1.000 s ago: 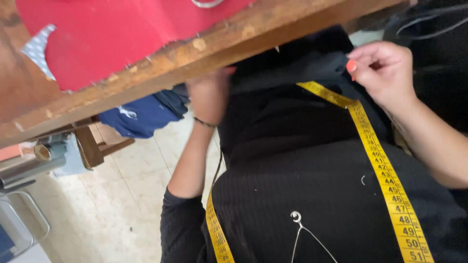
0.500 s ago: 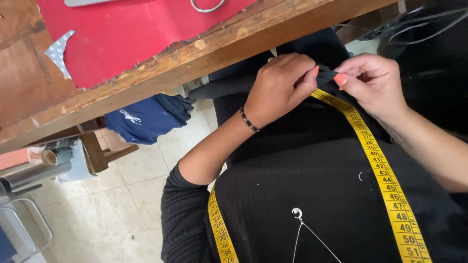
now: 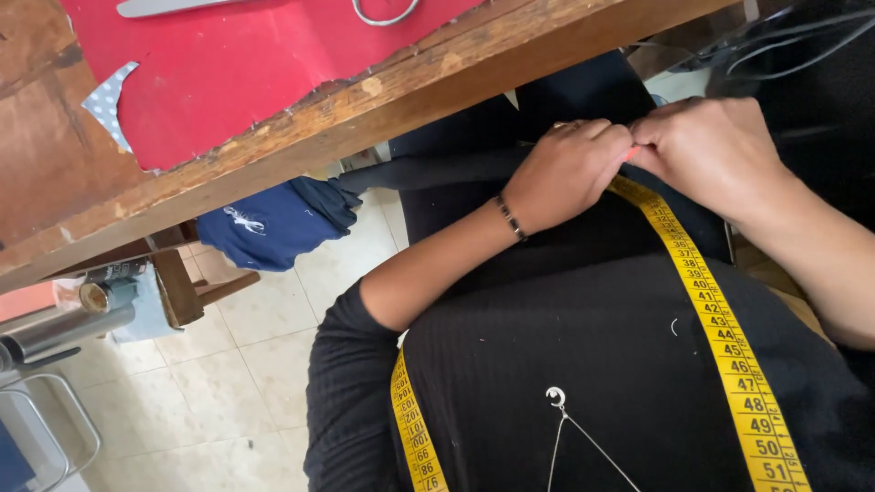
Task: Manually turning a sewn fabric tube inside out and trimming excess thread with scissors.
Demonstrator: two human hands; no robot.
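- Two hands meet in front of the person's body, just below the edge of the wooden table (image 3: 273, 173).
- The left hand (image 3: 565, 173) is clenched, with its fingers curled around a piece of black fabric (image 3: 437, 169); a dark bracelet (image 3: 510, 219) sits on its wrist.
- The right hand (image 3: 715, 150) is also closed, and its fingertips pinch the same black fabric, touching the left hand.
- The black fabric goes out to the left from the hands as a narrow strip, under the table edge.
- A yellow measuring tape (image 3: 720, 328) hangs around the person's neck and passes under the right hand, over the black clothing.
- On the table lies a red cloth (image 3: 246, 64), with a small dotted scrap (image 3: 108, 100) beside it.
- Under the table, a blue garment (image 3: 273, 223) lies on a wooden stool (image 3: 178, 287) above the tiled floor (image 3: 182, 401).
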